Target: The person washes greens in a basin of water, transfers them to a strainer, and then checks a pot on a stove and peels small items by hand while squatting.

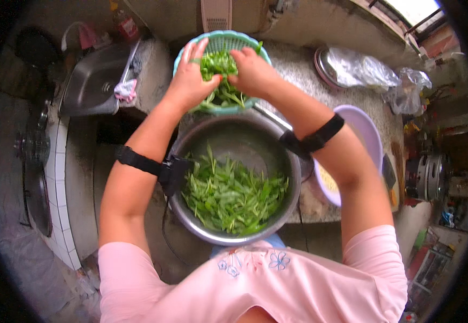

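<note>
A mint-green plastic colander basket (222, 35) at the back of the counter holds a heap of leafy greens (220, 63). My left hand (195, 74) reaches over its left side, fingers stretched and thumb turned inward against the leaves. From the right, my right hand (253, 72) curls its fingers on the same clump, so the greens sit between both hands. Closer to my body is a large, deep stainless steel basin (234, 125). Loose green leaves with stems (238, 194) cover the near part of its bottom.
Right of the basin, a lilac plastic bowl (373, 121) with pale yellow contents is partly behind my right forearm. Clear plastic bags (363, 70) lie at the back right. A steel sink (96, 76) with a pink-and-white cloth (125, 89) on its edge is at the left.
</note>
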`<state>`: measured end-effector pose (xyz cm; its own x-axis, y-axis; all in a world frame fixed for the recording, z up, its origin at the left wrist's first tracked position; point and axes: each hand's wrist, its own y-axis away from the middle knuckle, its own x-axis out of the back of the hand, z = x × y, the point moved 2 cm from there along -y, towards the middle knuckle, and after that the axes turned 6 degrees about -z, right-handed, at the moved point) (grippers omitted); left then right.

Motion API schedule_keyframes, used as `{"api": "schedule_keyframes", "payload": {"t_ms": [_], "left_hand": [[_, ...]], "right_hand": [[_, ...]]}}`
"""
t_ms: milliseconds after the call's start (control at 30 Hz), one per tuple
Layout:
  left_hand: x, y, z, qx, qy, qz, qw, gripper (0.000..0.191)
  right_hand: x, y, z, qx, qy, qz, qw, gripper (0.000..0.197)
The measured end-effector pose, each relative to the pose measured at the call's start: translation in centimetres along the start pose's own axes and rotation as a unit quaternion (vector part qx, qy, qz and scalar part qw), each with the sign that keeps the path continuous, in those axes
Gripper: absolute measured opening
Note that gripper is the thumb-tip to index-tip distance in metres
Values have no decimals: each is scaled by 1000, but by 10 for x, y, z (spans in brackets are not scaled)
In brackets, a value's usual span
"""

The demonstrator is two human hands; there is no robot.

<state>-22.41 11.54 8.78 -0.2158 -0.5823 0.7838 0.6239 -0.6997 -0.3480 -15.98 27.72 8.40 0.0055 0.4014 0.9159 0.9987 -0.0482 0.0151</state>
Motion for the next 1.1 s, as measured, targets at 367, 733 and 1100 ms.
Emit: {"api": "schedule_keyframes", "payload": {"t_ms": [367, 733, 1100], "left_hand": [[11, 78, 51, -21, -50, -177, 983, 43], [52, 45, 82, -62, 66, -169, 982, 49], [-34, 92, 54, 76, 106, -355, 926, 19]], "right_hand": [[-36, 147, -25, 69, -99, -105, 987, 40], [22, 81, -45, 21, -457, -17, 889, 22], [-10, -60, 38, -133, 70, 146, 978, 52]]}}
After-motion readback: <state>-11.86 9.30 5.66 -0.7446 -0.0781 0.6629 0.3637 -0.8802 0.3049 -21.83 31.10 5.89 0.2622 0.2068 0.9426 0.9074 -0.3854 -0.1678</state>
